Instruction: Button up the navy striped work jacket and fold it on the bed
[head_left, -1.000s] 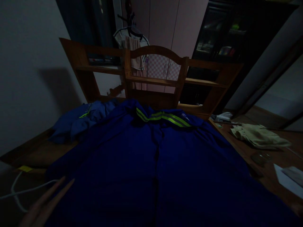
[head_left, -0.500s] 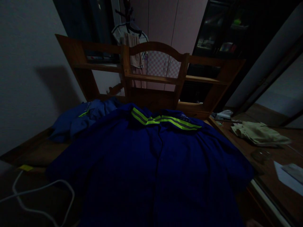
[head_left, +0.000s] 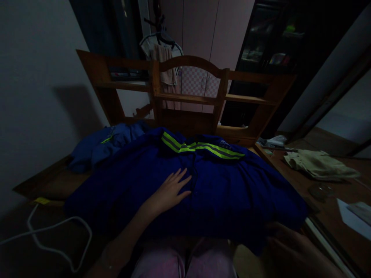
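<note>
While your left hand (head_left: pixel 171 191) lies palm down on the middle of the dark blue jacket (head_left: pixel 228 193), its fingers are spread and released, the thumb pointing toward the jacket's centre seam. Your right hand (head_left: pixel 294 247) is at the lower right, by the jacket's near right corner; it is so dim and blurred that whether its fingers grip the cloth cannot be told. The jacket is spread wide across the surface (head_left: pixel 65 183) in front of you, its near edge just beyond your pink trousers (head_left: pixel 162 260), and a yellow-green and grey striped band (head_left: pixel 222 150) runs near its far edge. Behind it stands a wooden shelf frame (head_left: pixel 188 99) with an arched top in the middle. On your left, a lighter blue garment (head_left: pixel 97 152) is bunched beside the jacket, and nearer you a white cable (head_left: pixel 56 222) loops next to a yellow tag (head_left: pixel 42 200). On your right, apart from the jacket, lies a beige cloth (head_left: pixel 319 164), with a clear container (head_left: pixel 321 191) and a white sheet (head_left: pixel 355 220) nearer you. Farther back, a white top (head_left: pixel 147 44) hangs on a hanger before pale pink cabinet doors (head_left: pixel 199 31).
</note>
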Available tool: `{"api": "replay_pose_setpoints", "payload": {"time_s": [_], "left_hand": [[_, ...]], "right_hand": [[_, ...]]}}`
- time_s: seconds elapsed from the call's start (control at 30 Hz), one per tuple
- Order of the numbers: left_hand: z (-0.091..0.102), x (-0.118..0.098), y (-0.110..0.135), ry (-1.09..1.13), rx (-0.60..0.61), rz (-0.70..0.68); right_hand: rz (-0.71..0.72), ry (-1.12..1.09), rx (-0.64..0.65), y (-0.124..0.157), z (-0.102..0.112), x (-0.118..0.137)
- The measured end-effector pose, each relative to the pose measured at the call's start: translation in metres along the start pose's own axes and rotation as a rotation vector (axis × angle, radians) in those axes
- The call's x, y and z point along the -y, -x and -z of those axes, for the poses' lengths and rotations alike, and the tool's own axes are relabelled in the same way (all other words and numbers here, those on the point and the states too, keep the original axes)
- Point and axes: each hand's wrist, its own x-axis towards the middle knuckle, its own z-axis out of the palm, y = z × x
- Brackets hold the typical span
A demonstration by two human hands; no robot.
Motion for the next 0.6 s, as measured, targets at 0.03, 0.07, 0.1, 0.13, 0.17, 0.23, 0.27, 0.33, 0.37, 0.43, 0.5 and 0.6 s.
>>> {"api": "replay_pose_setpoints", "payload": {"time_s": [0.03,0.07,0.1,0.13,0.17,0.23,0.27,0.33,0.37,0.43,0.5,0.6], "left_hand": [[-0.005,0.007,-0.012,-0.023,0.050,-0.021],[-0.009,0.013,-0.022,-0.043,0.081,-0.030],[-0.013,0.018,-0.030,-0.059,0.104,-0.034],[-0.016,0.022,-0.037,-0.075,0.113,-0.033],[-0.017,0.024,-0.043,-0.092,0.107,-0.032],[-0.016,0.025,-0.058,-0.136,0.066,-0.034],[-0.013,0.026,-0.067,-0.163,0.026,-0.032],[-0.002,0.029,-0.087,-0.224,-0.102,0.007],[0.006,0.033,-0.097,-0.255,-0.188,0.043],[0.026,0.047,-0.114,-0.315,-0.377,0.123],[0.050,0.069,-0.128,-0.366,-0.524,0.191],[0.087,0.110,-0.143,-0.365,-0.524,0.305]], "right_hand": [[0.029,-0.006,0.031,-0.005,0.008,0.008],[0.068,-0.009,0.072,-0.011,0.016,0.018],[0.124,-0.007,0.123,-0.020,0.023,0.030],[0.197,0.004,0.184,-0.032,0.028,0.044],[0.276,0.018,0.223,-0.047,0.033,0.061],[0.452,0.044,0.237,-0.085,0.035,0.098],[0.535,0.060,0.219,-0.109,0.034,0.116],[0.662,0.117,0.103,-0.158,0.026,0.148],[0.701,0.169,-0.019,-0.183,0.020,0.160],[0.733,0.321,-0.283,-0.230,0.012,0.175],[0.675,0.467,-0.432,-0.268,0.007,0.177],[0.495,0.519,-0.375,-0.310,0.008,0.164]]}}
